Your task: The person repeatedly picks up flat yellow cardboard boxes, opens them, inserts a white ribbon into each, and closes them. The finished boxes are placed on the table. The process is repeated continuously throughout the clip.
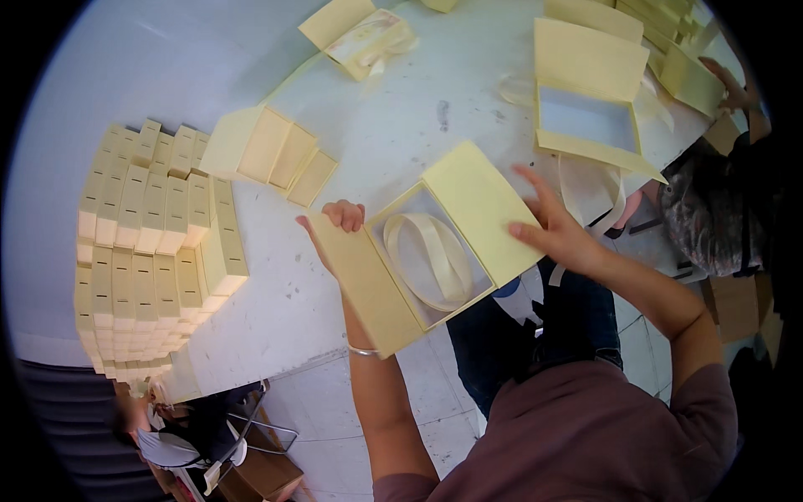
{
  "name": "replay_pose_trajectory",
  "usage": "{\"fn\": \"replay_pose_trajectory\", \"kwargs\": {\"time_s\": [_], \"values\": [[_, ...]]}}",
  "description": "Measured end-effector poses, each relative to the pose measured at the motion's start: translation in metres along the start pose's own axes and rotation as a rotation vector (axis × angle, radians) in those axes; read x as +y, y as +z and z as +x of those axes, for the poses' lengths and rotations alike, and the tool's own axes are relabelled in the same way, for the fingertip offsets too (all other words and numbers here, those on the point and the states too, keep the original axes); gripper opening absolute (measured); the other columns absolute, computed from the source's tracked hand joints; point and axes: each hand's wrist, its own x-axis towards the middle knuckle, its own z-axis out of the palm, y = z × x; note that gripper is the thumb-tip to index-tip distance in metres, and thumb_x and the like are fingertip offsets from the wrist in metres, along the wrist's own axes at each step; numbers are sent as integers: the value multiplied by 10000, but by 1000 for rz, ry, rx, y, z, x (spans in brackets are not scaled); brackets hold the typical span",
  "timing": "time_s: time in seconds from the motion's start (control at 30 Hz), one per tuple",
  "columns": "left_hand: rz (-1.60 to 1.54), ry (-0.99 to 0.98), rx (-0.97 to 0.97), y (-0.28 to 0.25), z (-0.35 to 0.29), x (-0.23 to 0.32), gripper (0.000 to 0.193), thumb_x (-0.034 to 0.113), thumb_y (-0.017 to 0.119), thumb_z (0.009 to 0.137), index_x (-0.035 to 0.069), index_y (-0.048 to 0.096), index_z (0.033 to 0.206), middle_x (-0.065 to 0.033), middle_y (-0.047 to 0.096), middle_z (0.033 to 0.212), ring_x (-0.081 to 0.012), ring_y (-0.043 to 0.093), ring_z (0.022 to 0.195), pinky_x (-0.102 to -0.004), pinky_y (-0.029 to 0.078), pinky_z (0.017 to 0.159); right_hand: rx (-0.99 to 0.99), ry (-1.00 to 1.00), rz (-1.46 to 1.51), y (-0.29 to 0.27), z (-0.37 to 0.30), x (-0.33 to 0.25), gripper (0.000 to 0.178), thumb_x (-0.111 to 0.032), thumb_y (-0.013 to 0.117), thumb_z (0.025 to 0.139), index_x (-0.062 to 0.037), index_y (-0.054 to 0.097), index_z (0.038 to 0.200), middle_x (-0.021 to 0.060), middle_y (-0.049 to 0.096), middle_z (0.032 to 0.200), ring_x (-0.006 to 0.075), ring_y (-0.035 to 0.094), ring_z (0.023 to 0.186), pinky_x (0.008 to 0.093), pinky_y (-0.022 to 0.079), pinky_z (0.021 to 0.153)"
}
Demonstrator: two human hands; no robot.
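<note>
A pale yellow gift box [400,289] is held above the table's near edge, tilted, its two flaps spread to either side. Inside its white-lined tray lies a looped cream ribbon [449,258]. My left hand [341,219] grips the far edge of the left flap, fingers curled over it. On the outer edge of the right flap [481,205] is my right hand [562,227], with the thumb on top and the index finger stretched out past the edge. Its other fingers are partly hidden.
Stacked pale yellow boxes [150,226] stand on the white table [368,125] at left. Nearby sit opened boxes [280,151]; another [364,38] lies farther back. An open box [588,117] with trailing ribbons is at right. Another person's hand [732,84] touches boxes there. A person [171,435] sits lower left.
</note>
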Motion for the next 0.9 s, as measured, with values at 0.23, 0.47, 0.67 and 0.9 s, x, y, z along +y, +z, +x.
{"fn": "replay_pose_trajectory", "kwargs": {"time_s": [0.23,0.47,0.67,0.9], "values": [[-610,-364,-271,32,41,-9,496,376,256,968,129,332,546,8,294,524,-132,313,556,-324,326,817,-571,-646,-1245,-1,25,-64,532,-142,651,718,-118,487,1223,163,500,1168,314,495,1056,387,419,835],[-416,-545,-595,46,94,-46,532,460,286,948,106,386,565,-31,383,593,-165,376,610,-363,333,908,-1048,-424,-1322,64,97,-42,260,-184,593,761,-58,590,989,146,551,917,303,553,883,404,450,705],[-115,69,-271,-14,89,23,357,380,413,917,50,506,1016,-70,556,978,-207,509,891,-381,422,829,-815,-405,-957,63,101,-33,171,-182,545,837,-24,578,894,109,560,765,247,578,722,355,453,671],[683,907,15,73,-103,49,303,116,553,812,77,410,1076,-93,485,971,-220,485,869,-382,390,852,-903,4,-281,36,100,-112,205,-190,517,875,-4,596,848,18,515,565,95,503,504,256,419,528]]}}
